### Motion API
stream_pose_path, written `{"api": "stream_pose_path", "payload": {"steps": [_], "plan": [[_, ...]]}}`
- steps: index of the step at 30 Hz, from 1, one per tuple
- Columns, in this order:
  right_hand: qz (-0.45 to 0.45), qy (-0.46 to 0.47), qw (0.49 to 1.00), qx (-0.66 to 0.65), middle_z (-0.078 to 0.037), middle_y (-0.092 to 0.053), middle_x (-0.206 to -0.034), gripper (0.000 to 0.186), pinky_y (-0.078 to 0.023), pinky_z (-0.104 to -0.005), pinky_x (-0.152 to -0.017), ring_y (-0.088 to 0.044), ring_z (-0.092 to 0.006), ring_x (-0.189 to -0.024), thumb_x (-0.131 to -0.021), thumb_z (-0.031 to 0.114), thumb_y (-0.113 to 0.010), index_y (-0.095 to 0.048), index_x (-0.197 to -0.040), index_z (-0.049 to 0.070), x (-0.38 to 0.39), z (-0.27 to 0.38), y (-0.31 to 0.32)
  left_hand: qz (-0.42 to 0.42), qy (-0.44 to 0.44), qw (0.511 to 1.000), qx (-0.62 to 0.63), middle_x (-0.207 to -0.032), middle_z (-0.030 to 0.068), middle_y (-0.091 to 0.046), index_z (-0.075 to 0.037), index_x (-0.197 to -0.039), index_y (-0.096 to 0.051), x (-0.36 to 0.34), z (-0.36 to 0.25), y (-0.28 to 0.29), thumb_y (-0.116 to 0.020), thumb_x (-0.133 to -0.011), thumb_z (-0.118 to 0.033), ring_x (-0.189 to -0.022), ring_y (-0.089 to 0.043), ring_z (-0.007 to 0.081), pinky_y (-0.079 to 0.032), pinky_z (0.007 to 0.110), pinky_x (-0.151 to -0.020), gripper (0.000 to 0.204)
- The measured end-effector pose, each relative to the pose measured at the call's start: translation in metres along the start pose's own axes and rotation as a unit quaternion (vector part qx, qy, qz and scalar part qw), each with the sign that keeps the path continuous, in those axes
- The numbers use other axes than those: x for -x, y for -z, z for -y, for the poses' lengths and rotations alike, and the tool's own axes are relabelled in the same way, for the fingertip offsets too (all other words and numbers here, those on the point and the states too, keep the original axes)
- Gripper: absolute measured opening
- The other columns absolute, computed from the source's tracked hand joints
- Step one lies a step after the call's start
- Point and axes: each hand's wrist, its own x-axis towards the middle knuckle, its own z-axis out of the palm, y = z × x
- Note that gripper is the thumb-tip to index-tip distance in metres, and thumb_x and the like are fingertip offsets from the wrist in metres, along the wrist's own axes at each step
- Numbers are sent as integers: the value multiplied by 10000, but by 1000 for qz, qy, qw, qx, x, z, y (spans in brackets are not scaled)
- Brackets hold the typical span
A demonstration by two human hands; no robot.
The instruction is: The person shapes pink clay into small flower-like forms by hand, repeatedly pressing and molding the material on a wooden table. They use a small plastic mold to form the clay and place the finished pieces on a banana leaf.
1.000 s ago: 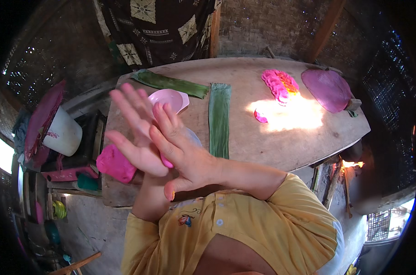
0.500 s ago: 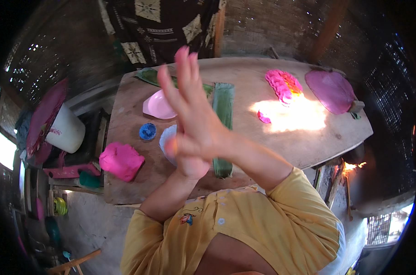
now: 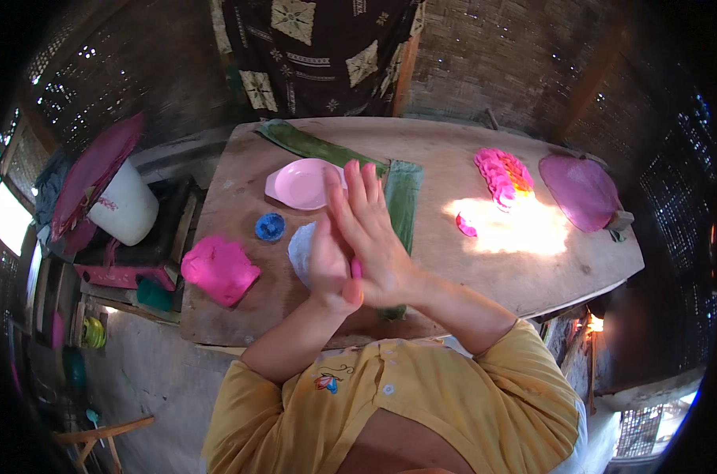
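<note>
Above the near edge of the table, my left hand and my right hand are pressed palm to palm. A small piece of pink dough shows between them, near the base of the thumbs. Most of that piece is hidden by the palms. The fingers of both hands are stretched out and point away from me. To the left lies a large lump of bright pink dough. A small blue bowl and a pale white-blue dish, partly covered by my left hand, are beside my hands.
A pink plate sits beyond my hands, by green leaf strips. Flattened pink pieces and a purple-pink round sheet are at the right. Fire burns below the right edge. A white bucket stands left.
My hands have come lower and nearer to me, and the palms have turned to face each other. The pink piece between them now shows. The view has shifted slightly.
</note>
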Motion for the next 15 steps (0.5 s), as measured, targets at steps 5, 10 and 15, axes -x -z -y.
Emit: {"api": "stream_pose_path", "payload": {"steps": [5, 10, 15], "plan": [[-62, 96, 992, 45, -148, -121, -1457, 969, 25, -625, -1002, 1, -428, -1327, -599, 818, -354, -304, -1369, 231, 4, 22, 1, 41, 4, 995, -85, -1481, 36, 65, -185, -1412, 42, -7, 14, 10, -186, -854, -572, -1360, 42, 219, 21, 426, -1070, 716], [-78, 267, 951, 133, 20, -196, -1453, 883, 104, -621, -994, -28, -336, -1351, -617, 777, -378, -314, -1358, 301, 19, 44, -18, 8, 204, 969, -137, -1470, -25, 158, -292, -1400, 100, -2, 24, 17, -204, -778, -673, -1349, 144, 188, 144, 498, -1012, 790], [-115, 198, 973, 0, -18, -233, -1443, 840, 108, -616, -995, -74, -373, -1340, -665, 768, -343, -313, -1359, 296, 31, 53, -33, 22, 178, 948, -262, -1474, -11, 137, -275, -1413, 29, -2, 30, 58, -176, -781, -688, -1349, 134, 221, 164, 490, -1012, 782]]}}
